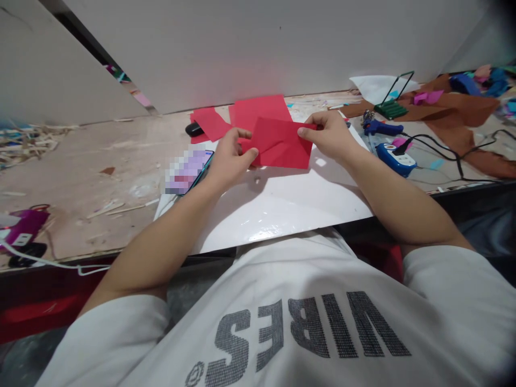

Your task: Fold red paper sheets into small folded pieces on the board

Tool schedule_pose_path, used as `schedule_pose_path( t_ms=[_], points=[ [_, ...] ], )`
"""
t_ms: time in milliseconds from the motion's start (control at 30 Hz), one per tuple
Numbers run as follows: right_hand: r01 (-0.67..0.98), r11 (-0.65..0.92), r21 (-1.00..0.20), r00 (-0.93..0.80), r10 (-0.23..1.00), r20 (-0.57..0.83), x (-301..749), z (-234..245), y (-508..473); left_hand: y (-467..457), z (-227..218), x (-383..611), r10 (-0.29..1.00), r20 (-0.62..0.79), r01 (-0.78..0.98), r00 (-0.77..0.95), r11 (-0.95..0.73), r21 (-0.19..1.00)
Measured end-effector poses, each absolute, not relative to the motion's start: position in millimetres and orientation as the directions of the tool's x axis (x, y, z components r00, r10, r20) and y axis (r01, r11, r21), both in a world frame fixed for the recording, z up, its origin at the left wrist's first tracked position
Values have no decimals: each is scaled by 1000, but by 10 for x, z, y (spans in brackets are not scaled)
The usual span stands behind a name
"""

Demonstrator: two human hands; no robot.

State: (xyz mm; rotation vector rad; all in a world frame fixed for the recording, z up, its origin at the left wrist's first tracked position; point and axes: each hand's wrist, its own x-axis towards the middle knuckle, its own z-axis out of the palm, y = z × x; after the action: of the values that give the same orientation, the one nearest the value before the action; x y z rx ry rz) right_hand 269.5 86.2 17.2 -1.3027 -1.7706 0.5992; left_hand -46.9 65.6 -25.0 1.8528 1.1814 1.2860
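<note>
A red sheet of paper (284, 144) is held up just above a white board (290, 201), with a slight crease across its middle. My right hand (331, 134) pinches its upper right corner, thumb on the near face. At the sheet's left edge, my left hand (231, 158) grips it between thumb and fingers, the index finger raised a little. Behind it lie larger red sheets (264, 107) and a smaller red piece (210, 123), which partly covers a black object (194, 129). Beside my left wrist rests a phone (193, 174) with its screen lit.
At right are a blue glue gun (382, 128), a blue power socket (397, 159) with black cables, a green stand (391, 109) and brown sheets (459, 110). Wood scraps (32, 142) and a purple device (26, 228) with a white cable lie left. A pale wall (242, 48) rises behind.
</note>
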Motion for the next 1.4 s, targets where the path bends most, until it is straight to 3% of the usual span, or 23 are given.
schedule_pose_path(
  t_ms=[100, 167, 300, 400, 533, 633, 700, 800, 967, 1233, 1400],
  points=[
    [591, 304, -747, -79, 943, 322, 2655, 189, 810, 600, -220, -437, 971, 121, 320, 208, -184, 929],
    [645, 273, -713, -93, 955, 281, 2623, 209, 753, 565, -175, -455, 968, 21, 397, 250, -122, 910],
    [696, 237, -677, -174, 971, 161, 2554, 217, 664, 576, -150, -597, 937, 117, 614, 329, -307, 727],
    [715, 202, -670, -188, 978, 94, 2507, 177, 645, 583, -195, -695, 898, 244, 695, 367, -439, 570],
    [742, 202, -639, -195, 977, 82, 2465, 113, 649, 428, -107, -643, 859, 303, 762, 414, -508, 402],
    [753, 214, -622, -207, 975, 85, 2459, 113, 636, 266, 79, -492, 768, 264, 724, 583, -639, 259],
    [761, 226, -609, -224, 971, 81, 2481, 154, 615, 203, 166, -404, 694, 124, 669, 709, -718, 194],
    [772, 248, -585, -307, 952, -1, 2564, 264, 580, 185, 178, -352, 644, -35, 636, 764, -744, 204],
    [742, 347, -574, -506, 851, -139, 2755, 405, 585, 189, 110, -367, 586, 6, 565, 810, -784, 256],
    [577, 329, -748, -585, 806, -97, 2774, 322, 588, 129, 144, -323, 562, 36, 528, 826, -795, 298],
    [532, 395, -749, -634, 772, -44, 2734, 338, 551, 92, 138, -331, 513, 91, 471, 853, -834, 287]
  ],
)
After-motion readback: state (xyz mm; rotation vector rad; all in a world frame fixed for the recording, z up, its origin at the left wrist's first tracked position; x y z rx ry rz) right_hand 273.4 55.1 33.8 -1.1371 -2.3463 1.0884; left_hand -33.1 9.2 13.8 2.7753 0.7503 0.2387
